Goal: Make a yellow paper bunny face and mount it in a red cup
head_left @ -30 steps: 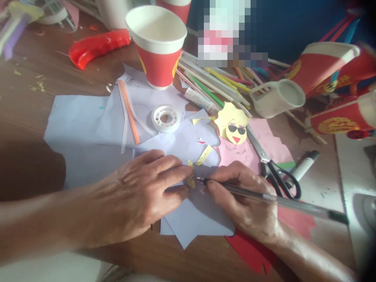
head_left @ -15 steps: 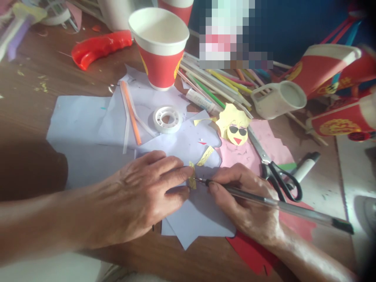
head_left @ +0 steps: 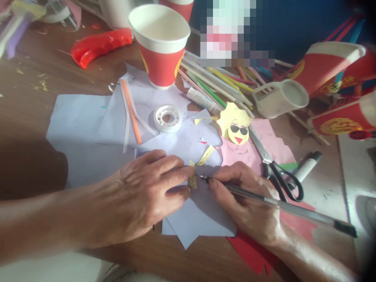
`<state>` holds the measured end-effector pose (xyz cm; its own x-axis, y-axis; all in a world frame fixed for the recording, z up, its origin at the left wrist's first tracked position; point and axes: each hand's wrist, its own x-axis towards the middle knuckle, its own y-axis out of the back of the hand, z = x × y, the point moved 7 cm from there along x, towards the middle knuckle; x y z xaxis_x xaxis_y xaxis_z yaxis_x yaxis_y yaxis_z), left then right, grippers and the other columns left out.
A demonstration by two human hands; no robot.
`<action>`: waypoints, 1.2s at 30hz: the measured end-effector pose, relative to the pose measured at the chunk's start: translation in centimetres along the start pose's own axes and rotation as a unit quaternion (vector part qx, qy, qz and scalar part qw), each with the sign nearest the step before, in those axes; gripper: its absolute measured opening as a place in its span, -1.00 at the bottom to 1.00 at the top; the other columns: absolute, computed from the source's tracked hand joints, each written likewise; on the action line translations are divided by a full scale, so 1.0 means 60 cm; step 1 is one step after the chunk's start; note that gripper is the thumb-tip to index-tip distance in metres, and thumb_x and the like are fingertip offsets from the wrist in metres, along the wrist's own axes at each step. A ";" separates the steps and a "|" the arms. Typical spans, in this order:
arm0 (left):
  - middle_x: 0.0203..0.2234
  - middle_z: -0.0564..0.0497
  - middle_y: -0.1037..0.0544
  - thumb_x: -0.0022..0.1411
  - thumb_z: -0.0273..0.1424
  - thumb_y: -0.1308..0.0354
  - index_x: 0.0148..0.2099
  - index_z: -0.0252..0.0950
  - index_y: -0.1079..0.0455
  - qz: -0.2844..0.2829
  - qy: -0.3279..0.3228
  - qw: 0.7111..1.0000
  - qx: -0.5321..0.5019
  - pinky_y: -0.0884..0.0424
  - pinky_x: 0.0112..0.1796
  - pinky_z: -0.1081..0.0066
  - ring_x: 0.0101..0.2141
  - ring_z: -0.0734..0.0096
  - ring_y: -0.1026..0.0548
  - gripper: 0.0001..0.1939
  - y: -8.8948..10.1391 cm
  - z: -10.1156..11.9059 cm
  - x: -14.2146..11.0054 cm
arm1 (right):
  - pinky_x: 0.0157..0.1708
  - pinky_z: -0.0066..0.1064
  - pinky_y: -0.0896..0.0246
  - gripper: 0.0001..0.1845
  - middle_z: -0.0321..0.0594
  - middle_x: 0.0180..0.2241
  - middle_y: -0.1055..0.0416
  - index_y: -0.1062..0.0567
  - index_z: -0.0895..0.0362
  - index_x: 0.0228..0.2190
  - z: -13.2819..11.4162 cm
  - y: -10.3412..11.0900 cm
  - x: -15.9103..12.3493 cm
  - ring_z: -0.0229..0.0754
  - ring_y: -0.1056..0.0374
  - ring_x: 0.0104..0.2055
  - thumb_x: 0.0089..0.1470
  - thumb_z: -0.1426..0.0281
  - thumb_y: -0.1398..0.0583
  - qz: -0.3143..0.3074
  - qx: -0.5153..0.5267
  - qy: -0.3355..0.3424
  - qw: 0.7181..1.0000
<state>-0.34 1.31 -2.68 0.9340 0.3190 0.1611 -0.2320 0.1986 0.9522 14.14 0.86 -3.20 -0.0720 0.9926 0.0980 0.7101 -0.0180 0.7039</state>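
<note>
Fingers stretched out, my left hand [head_left: 152,188] lies flat on the pale blue paper [head_left: 188,223]. Its fingertips press on a small yellow paper strip [head_left: 193,182] that bears dark pen marks. My right hand [head_left: 249,199] is closed round a black-capped clear pen [head_left: 308,213], whose tip points left at the strip's right edge. A second marked yellow strip [head_left: 206,155] lies just above. Further up and right rests a yellow paper cut-out face [head_left: 237,131] with dark sunglasses and a red mouth, on pink paper [head_left: 264,137].
Black-handled scissors [head_left: 279,176] and a marker [head_left: 307,168] lie right of the face. Behind stand a red-and-white paper cup [head_left: 160,58], an empty tape reel [head_left: 168,118], a glue stick [head_left: 201,98], straws [head_left: 131,111] and a white mug [head_left: 280,98]. A red handled tool [head_left: 101,45] lies back left.
The pen tip and right hand have shifted very slightly, with the pen's far end a little lower. My left hand stays on the strip.
</note>
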 end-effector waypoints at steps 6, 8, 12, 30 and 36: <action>-0.06 -0.12 -0.44 0.19 -0.60 0.04 -0.12 -0.30 -0.41 -0.002 -0.001 1.000 -0.009 -0.27 -0.14 0.15 -0.12 0.15 -0.36 -0.72 0.000 0.001 0.000 | -0.59 -0.49 -0.20 -0.88 -0.40 -0.65 -0.41 -0.35 0.10 -0.55 -0.005 0.002 0.002 -0.33 -0.31 -0.66 -0.03 0.47 -0.19 0.020 -0.023 0.019 0.999; -0.04 -0.12 -0.44 0.20 -0.59 0.02 -0.12 -0.30 -0.42 -0.003 -0.001 1.000 -0.005 -0.27 -0.14 0.16 -0.12 0.16 -0.36 -0.73 0.001 0.001 0.000 | -0.59 -0.47 -0.21 -0.88 -0.40 -0.65 -0.41 -0.35 0.09 -0.55 -0.003 0.002 0.001 -0.31 -0.33 -0.66 -0.02 0.47 -0.18 0.016 -0.025 0.016 0.999; -0.02 -0.12 -0.43 0.17 -0.59 0.01 -0.11 -0.29 -0.42 -0.006 -0.002 1.000 0.000 -0.27 -0.13 0.15 -0.12 0.16 -0.35 -0.71 -0.001 0.001 0.000 | -0.67 -0.48 -0.19 -0.90 -0.38 -0.67 -0.41 -0.36 0.08 -0.51 0.003 0.003 -0.002 -0.27 -0.35 -0.65 0.01 0.45 -0.19 -0.005 0.012 0.008 1.000; -0.03 -0.10 -0.43 0.21 -0.58 0.00 -0.13 -0.29 -0.40 -0.012 0.006 1.000 -0.002 -0.29 -0.12 0.16 -0.11 0.17 -0.36 -0.77 -0.003 0.000 0.000 | -0.61 -0.44 -0.24 -0.87 -0.39 -0.67 -0.40 -0.36 0.05 -0.53 -0.002 -0.002 -0.001 -0.26 -0.35 -0.64 0.01 0.44 -0.19 -0.015 -0.002 0.017 1.000; -0.03 -0.14 -0.42 0.13 -0.60 0.02 -0.18 -0.28 -0.42 -0.006 0.003 1.000 -0.006 -0.31 -0.14 0.14 -0.13 0.14 -0.36 -0.74 -0.001 0.001 -0.002 | -0.60 -0.45 -0.23 -0.87 -0.40 -0.66 -0.40 -0.35 0.07 -0.55 -0.004 -0.004 0.001 -0.30 -0.31 -0.67 -0.02 0.45 -0.19 -0.020 -0.001 0.009 1.000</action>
<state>-0.45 1.20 -2.73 0.9351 0.3217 0.1488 -0.2248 0.2137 0.9507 13.79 0.91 -3.21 -0.1128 0.9902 0.0827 0.7044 0.0210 0.7095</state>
